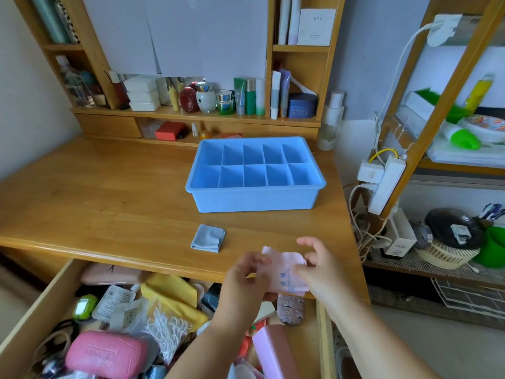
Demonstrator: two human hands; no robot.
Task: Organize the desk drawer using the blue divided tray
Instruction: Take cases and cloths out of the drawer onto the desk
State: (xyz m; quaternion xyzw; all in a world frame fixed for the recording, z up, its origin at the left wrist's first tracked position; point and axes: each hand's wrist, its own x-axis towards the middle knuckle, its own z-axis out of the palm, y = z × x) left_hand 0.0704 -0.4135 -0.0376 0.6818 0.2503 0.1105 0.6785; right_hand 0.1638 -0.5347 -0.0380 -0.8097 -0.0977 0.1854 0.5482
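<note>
Both grips pinching pink cloth [284, 272], left hand [246, 280] and right hand [319, 272], above desk [109, 192] edge; blue divided tray [255, 198] behind.

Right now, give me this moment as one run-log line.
left hand + right hand: holding pink cloth over desk edge | blue tray: empty | folded blue cloth: on desk | drawer: open, cluttered

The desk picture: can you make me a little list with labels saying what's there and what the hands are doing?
tray: blue divided tray on the desk, every compartment empty
cloth: folded blue cloth in front of the tray
hands: left hand and right hand both hold a pink cloth
drawer: drawer open, full of jumbled things
</note>
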